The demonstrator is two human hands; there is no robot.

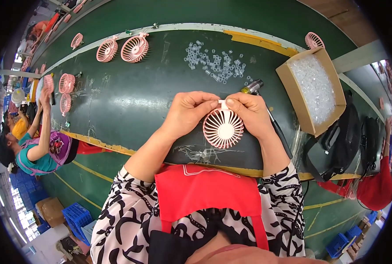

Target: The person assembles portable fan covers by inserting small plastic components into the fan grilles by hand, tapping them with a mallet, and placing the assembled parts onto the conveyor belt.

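Note:
Both my hands meet at the neck of a pink fan grille [226,130], a round slatted housing with a pale centre disc. My left hand [190,110] pinches the neck from the left, thumb and forefinger pressed together. From the other side, my right hand [251,112] grips the same neck with thumb and fingers. Whether a small part sits between the fingertips is hidden. Just beyond my right hand lies a hammer [254,86], its dark handle running under the right forearm. Small clear plastic sleeves [222,66] are scattered on the dark green table beyond.
A cardboard box [288,88] full of clear pieces stands at the right, beside a black bag [343,141]. More pink fan grilles [134,48] lie at the far left. A co-worker [39,145] at the left holds up another pink grille [49,82].

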